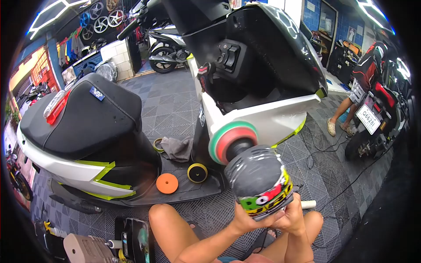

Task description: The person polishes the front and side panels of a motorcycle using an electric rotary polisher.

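Both my hands are wrapped round the rear of a dark power polisher (254, 173) with red, green and yellow stickers. My left hand (252, 218) is on its left side, and my right hand (293, 217) is on its right, below a pale side handle (308, 204). The polisher's red and green pad (232, 139) looks smeared, against or close to the white front panel (258, 115) of a scooter. An orange pad (167, 183) and a yellow-rimmed black pad (197, 173) lie on the scooter's footboard (206, 191), near a grey cloth (176, 148).
The scooter's black seat (94, 116) is at the left, with yellow-green tape (105, 173) below it. A tool case (136, 241) stands at the lower left. Cables (322, 151) cross the floor at the right, where a person (366, 72) stands beside a motorcycle (379, 114).
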### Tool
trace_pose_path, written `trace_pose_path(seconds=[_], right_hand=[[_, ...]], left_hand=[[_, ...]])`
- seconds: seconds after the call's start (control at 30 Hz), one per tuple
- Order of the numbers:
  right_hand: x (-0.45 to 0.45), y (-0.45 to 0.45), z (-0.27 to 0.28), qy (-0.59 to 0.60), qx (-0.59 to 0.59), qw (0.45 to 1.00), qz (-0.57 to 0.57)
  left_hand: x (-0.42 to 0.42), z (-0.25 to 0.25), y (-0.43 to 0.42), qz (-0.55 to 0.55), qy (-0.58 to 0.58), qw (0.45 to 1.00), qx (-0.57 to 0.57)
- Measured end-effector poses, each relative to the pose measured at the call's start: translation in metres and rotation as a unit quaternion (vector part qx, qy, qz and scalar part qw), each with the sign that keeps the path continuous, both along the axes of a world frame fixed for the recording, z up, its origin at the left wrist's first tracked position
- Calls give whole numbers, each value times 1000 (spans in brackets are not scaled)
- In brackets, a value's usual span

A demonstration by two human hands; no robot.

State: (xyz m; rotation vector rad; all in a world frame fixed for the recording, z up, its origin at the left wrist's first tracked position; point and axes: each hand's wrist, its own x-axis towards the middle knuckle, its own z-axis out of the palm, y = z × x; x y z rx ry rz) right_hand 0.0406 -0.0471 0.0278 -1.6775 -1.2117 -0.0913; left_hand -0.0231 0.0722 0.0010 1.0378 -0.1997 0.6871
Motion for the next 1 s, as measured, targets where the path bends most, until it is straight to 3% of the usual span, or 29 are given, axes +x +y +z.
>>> trace_pose_path(seconds=[0.07, 0.1, 0.17, 0.23, 0.33, 0.37, 0.43, 0.5, 0.57, 0.6, 0.63, 0.7, 0.73, 0.77, 0.83, 0.87, 0.93, 0.97, 1.0], right_hand=[[2, 2, -2, 24, 30, 999, -8], [4, 1, -8, 40, 43, 998, -6], [8, 0, -21, 72, 70, 995, -2], [9, -3, -10, 20, 31, 999, -14], [14, -5, -4, 20, 30, 999, -23], [15, -5, -6, 59, 46, 997, -20], [15, -4, -17, 167, 96, 981, -12], [14, -4, -29, 300, 160, 941, -5], [20, -7, -17, 173, 86, 981, 26], [23, -9, -15, 113, 53, 991, 43], [28, -9, -17, 30, 21, 999, 36], [33, -17, -27, -40, 37, 998, 10], [29, -16, -30, 32, 59, 998, 1], [26, -15, -33, 105, 87, 991, -7], [18, -11, -27, 296, 148, 943, 25], [15, -9, -30, 297, 166, 940, 15], [22, -8, -35, -13, 53, 998, -13], [20, -3, -24, -28, 26, 999, 32], [14, 3, -19, 3, -31, 999, 30]], left_hand=[[1, 5, -4, 1, -5, 1000, -29], [-1, 15, 2, 34, -7, 997, 66], [1, 25, 3, 15, 47, 996, 70], [3, 6, -7, 48, -18, 998, 43], [9, -5, -12, 21, -3, 1000, 14], [12, 4, -14, 9, -7, 1000, -15], [14, 30, -2, 24, 49, 991, 126], [19, 29, -3, 7, 44, 992, 115], [15, 14, -8, 47, 35, 990, 128], [12, 16, -17, 42, 22, 999, 16], [11, 18, -18, 40, 19, 999, -3], [13, 20, -17, 46, 29, 998, 28], [18, 23, -10, 62, 14, 990, 125], [17, 41, -10, -12, 73, 994, 78], [26, 41, -8, -43, 57, 995, 68], [23, 36, -8, -12, 49, 996, 70], [16, -12, -2, 154, -29, 947, 281], [11, -31, -4, 15, 28, 993, 116], [12, -57, 2, -31, -2, 997, 68]])
